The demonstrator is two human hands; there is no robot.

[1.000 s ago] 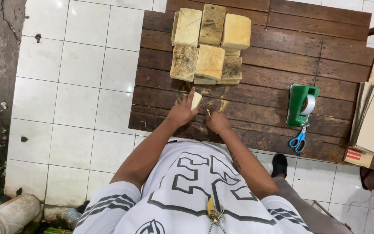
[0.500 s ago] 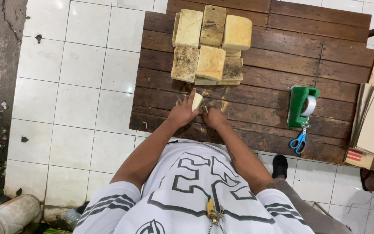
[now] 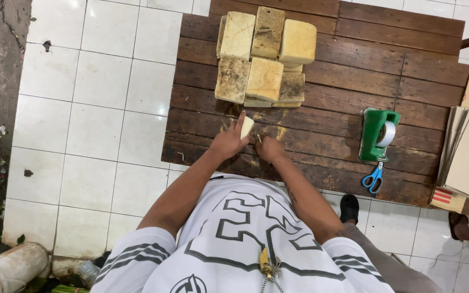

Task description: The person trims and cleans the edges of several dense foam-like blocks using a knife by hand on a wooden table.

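The left hand (image 3: 228, 142) pinches a small pale yellow block (image 3: 246, 127), fingers closed round it, over the near part of the dark wooden table (image 3: 332, 125). The block is wedge-like, smooth and cream-coloured (cleaner than the stack behind). The right hand (image 3: 270, 149) sits just beside it, curled shut; what it grips I cannot tell. Larger yellowish blocks (image 3: 264, 57), some dark-stained, are stacked beyond.
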